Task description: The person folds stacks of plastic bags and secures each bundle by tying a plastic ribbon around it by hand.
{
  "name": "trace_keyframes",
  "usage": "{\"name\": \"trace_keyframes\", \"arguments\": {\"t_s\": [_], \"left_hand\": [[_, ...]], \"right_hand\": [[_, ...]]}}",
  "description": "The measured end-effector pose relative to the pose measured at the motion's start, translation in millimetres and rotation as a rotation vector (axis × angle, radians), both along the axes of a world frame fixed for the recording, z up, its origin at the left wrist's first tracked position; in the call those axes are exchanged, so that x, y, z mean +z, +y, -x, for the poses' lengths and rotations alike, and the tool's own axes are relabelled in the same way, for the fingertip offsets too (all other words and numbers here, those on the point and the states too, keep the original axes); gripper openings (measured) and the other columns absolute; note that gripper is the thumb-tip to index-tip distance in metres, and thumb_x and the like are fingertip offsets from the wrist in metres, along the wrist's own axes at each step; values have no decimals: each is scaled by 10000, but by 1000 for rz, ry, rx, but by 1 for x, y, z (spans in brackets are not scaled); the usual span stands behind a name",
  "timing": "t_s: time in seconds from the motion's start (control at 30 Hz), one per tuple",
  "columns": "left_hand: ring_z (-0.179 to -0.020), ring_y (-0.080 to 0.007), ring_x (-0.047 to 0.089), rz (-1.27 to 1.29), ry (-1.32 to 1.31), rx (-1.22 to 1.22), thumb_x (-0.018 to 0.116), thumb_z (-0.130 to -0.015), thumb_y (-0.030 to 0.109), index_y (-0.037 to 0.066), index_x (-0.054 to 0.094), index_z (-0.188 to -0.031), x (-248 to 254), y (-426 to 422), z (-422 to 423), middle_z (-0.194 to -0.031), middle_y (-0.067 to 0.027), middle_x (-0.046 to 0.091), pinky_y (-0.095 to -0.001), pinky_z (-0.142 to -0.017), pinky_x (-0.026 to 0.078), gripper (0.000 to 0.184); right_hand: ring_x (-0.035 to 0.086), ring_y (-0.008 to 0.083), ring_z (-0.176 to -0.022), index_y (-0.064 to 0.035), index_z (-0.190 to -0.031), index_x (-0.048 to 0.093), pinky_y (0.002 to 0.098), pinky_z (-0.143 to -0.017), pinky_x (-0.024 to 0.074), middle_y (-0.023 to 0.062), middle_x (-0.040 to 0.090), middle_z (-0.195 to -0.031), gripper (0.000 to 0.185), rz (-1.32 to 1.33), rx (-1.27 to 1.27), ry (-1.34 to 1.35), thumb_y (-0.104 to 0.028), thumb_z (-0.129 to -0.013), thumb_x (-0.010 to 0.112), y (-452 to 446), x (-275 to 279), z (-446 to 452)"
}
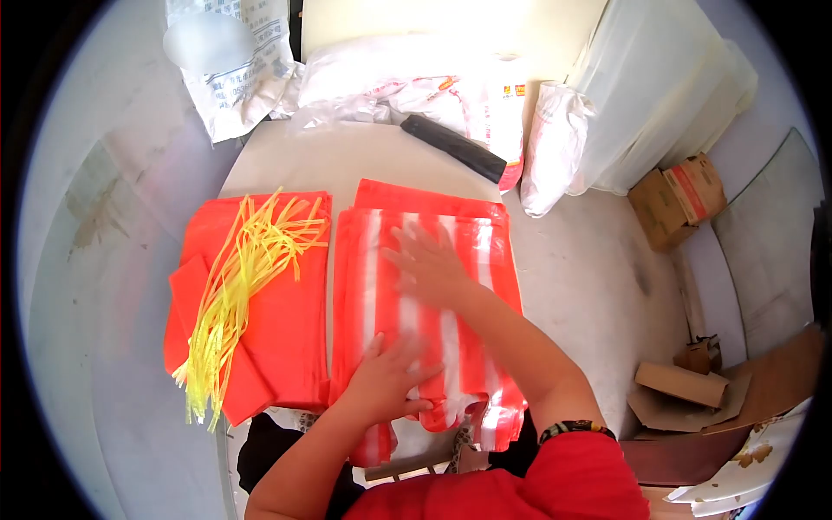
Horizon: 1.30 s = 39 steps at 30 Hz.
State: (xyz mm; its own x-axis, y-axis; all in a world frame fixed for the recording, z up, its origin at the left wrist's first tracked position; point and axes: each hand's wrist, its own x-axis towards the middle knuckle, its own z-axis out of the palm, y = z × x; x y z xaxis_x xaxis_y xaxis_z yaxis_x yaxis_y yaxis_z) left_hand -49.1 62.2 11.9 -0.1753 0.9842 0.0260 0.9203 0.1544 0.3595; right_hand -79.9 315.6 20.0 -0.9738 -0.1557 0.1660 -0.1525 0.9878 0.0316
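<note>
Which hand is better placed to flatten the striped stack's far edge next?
Likely the right hand: it is spread over the striped stack, close to the far edge. The left hand is over the part nearer the person.

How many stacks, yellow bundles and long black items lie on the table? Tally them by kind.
Stacks: 2 (red stack, striped stack)
Yellow bundle: 1
Long black item: 1
Total: 4
</note>
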Motion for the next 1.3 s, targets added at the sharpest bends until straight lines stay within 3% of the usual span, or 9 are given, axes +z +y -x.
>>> {"name": "trace_keyframes", "arguments": {"t_s": [0.2,0.4,0.5,0.6,0.7,0.77,0.83,1.03,1.3], "left_hand": [[-1555,-343,276,6,10,-2,719,-837,626,311,578,-1468,0,1,1,-1655,-106,360,-659,-1208,216,720],[-1556,-337,278,-9,-18,7,731,-825,625,309,586,-1462,1,2,2,-1659,-106,358,-661,-1205,217,725],[-1552,-338,286,-29,-32,10,736,-823,620,306,591,-1457,1,2,3,-1657,-104,362,-661,-1204,220,723],[-1549,-342,293,-15,-34,12,741,-823,610,304,595,-1452,2,3,3,-1656,-106,364,-664,-1203,223,715],[-1544,-354,300,-23,-30,25,743,-828,597,298,596,-1449,1,3,2,-1649,-115,370,-669,-1200,226,705],[-1542,-364,300,-25,-32,25,741,-834,591,290,596,-1448,-1,2,-2,-1643,-122,377,-669,-1200,226,699],[-1542,-374,296,-25,-29,19,737,-842,586,279,595,-1449,-1,4,-1,-1636,-131,384,-664,-1203,225,695],[-1540,-386,294,-32,-30,23,724,-854,588,245,595,-1449,5,7,-3,-1629,-147,386,-661,-1207,222,699],[-1540,-387,292,54,-55,52,723,-857,563,234,596,-1448,16,14,-2,-1626,-155,388,-653,-1216,208,688]], "right_hand": [[239,365,-1553,-208,-1559,458,576,-1254,180,107,309,-1677,621,-23,-304,50,-423,-993,599,99,-15,-39],[338,378,-1493,-175,-1540,485,451,-1222,296,113,386,-1636,547,298,-338,-128,-396,-1044,547,131,-24,-10],[383,371,-1455,-147,-1509,518,523,-1203,295,113,407,-1619,520,496,-347,-167,-375,-1043,549,143,-26,5],[395,381,-1435,-126,-1477,544,599,-1185,273,113,432,-1596,500,79,-596,95,-327,-1020,577,109,-15,6],[378,407,-1439,-138,-1459,560,652,-1167,247,115,451,-1577,513,192,-409,348,-308,-979,617,81,-14,15],[302,432,-1492,-157,-1481,543,634,-1197,217,119,403,-1616,573,67,-92,374,-323,-943,651,46,-15,14],[220,415,-1547,-170,-1509,517,612,-1232,171,120,340,-1658,602,185,38,173,-353,-951,650,-3,-7,17],[202,357,-1572,-233,-1546,481,612,-1263,112,95,273,-1695,602,36,58,-26,-454,-999,598,-17,-13,59],[250,353,-1552,-195,-1515,518,607,-1234,207,118,315,-1672,565,-46,78,114,-396,-995,610,-34,13,41]]}}
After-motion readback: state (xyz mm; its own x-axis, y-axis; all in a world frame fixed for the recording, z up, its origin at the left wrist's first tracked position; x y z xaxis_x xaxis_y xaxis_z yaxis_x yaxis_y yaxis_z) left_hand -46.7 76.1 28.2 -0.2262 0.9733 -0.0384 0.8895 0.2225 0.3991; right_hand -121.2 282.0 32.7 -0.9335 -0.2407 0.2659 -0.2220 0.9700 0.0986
